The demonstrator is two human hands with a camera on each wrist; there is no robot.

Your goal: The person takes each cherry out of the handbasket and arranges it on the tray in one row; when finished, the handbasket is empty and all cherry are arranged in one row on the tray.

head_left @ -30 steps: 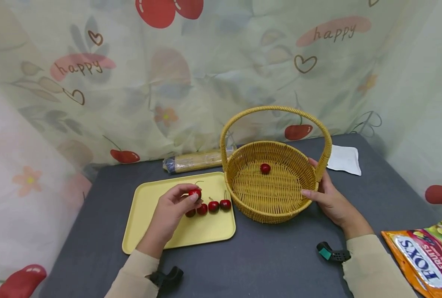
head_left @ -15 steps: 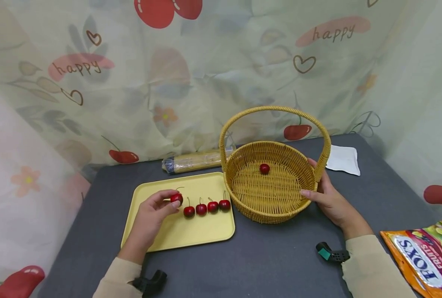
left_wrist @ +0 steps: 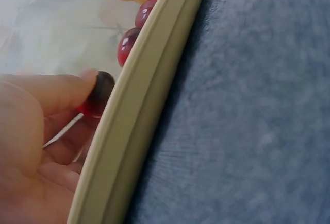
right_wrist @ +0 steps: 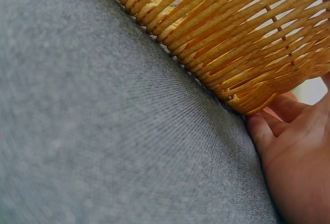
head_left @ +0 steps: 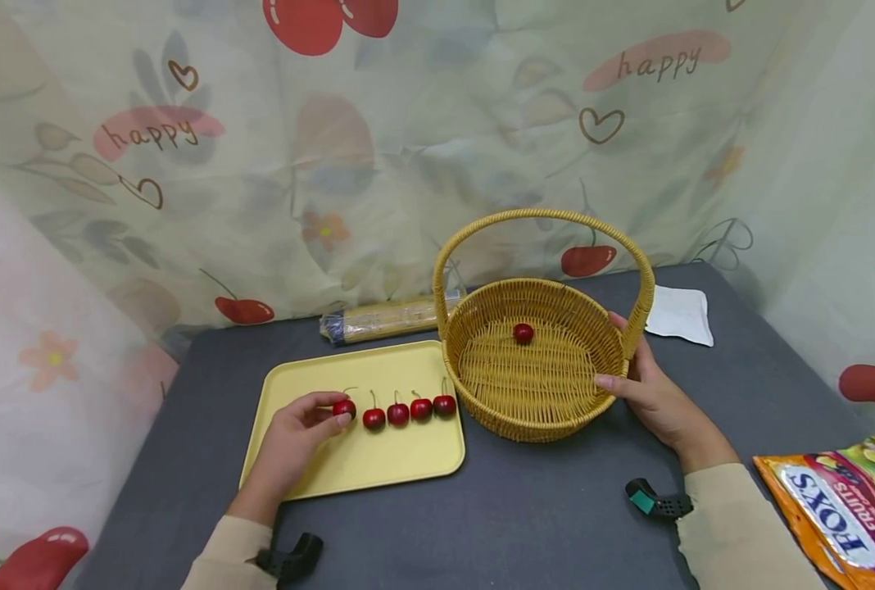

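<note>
At the left end of a row of red cherries (head_left: 398,415), my left hand (head_left: 296,438) pinches a dark red stemmed cherry (head_left: 344,409) between thumb and fingers. That cherry is low over the yellow tray (head_left: 378,463); the left wrist view has the tray's rim (left_wrist: 135,116) hiding its underside. On the right, my right hand (head_left: 662,403) grips the side of the round wicker basket (head_left: 529,381), thumb over the rim and fingers outside. A single cherry (head_left: 523,333) lies inside the basket. In the right wrist view, fingers (right_wrist: 264,131) touch the basket's lower wall (right_wrist: 221,44).
Behind the tray lies a long plastic-wrapped pack (head_left: 386,320). A white folded cloth or paper (head_left: 679,316) rests behind the right hand. At the right front is a bright FOX'S candy bag (head_left: 836,508). A patterned curtain (head_left: 408,164) hangs behind the grey table (head_left: 511,516).
My left hand has moved left and then down with the cherry, from above the row to its left end, near the tray surface. The right hand and the basket stay put.
</note>
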